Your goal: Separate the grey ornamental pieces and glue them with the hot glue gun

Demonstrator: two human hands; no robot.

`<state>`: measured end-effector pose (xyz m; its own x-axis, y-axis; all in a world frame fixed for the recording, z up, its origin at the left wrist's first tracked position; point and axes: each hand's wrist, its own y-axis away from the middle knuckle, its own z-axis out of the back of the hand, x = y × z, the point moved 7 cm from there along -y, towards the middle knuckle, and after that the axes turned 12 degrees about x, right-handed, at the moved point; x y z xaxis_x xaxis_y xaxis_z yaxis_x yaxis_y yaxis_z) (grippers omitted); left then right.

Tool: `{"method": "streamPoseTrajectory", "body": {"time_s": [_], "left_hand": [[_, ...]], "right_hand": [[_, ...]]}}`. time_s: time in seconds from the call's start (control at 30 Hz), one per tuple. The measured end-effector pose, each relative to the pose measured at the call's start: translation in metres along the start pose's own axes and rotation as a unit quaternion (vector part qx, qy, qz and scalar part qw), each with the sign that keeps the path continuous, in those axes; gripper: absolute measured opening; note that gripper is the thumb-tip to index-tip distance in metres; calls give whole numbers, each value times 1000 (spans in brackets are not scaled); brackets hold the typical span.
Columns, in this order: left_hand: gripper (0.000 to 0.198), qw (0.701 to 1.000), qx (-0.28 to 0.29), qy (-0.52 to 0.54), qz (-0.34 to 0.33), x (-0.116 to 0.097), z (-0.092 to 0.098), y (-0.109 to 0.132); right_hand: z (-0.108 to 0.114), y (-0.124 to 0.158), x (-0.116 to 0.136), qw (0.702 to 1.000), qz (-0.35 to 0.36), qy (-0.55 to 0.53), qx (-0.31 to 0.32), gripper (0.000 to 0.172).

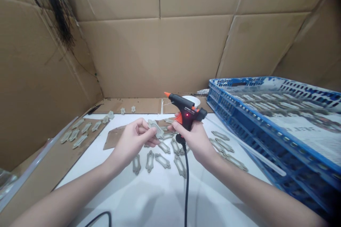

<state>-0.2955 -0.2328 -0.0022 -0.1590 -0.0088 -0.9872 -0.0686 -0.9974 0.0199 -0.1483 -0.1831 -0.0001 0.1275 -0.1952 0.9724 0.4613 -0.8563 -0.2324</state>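
Note:
My left hand (140, 132) pinches a small grey-green ornamental plate (156, 128) between thumb and fingers, held above the table. My right hand (193, 136) is wrapped round the grip of a black and orange hot glue gun (186, 110). Its orange nozzle points up and to the left, and a red light glows on its body. A black cord (187, 184) runs down from the grip toward me. Under and around both hands lie several grey-green ornamental frames (162, 160) with openings in the middle. More frames (223, 144) lie right of my right wrist.
A blue plastic crate (239, 145) holding newspaper and rows of similar pieces stands at the right. On cardboard at the left lie several finished-looking plates (80, 141). A white dish (192, 100) sits behind the glue gun. A clear glue stick (266, 161) leans along the crate. Cardboard walls (160, 53) enclose the back.

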Motion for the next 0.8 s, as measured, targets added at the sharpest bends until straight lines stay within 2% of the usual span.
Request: {"method": "streamPoseTrajectory", "body": {"time_s": [0.07,0.17,0.27,0.4,0.5,0.57,0.63,0.8], "left_hand": [[28,1000,1,1,0,0,0,-1],[28,1000,8,2,1,3,0,-2],[29,1000,12,3,3,4,0,-2],[28,1000,-5,2,5,1,7,-3],[29,1000,-25,8,-4,-5,19,-7],[27,999,-42,8,-24,-13,35,-9],[25,996,-76,1,-50,-25,58,-8],[22,975,-193,-61,-94,-52,136,9]], "right_hand": [[0,0,3,1000,1,-24,5,25],[-7,1,5,997,0,-52,59,20],[-14,1,2,994,-22,-29,104,14],[-13,-1,-6,994,-46,6,95,17],[-2,-8,-10,996,-39,51,61,21],[8,-13,-13,995,-40,90,25,22],[18,-18,-18,992,-43,116,-6,23],[31,-25,-29,988,-35,147,-38,27]]}}
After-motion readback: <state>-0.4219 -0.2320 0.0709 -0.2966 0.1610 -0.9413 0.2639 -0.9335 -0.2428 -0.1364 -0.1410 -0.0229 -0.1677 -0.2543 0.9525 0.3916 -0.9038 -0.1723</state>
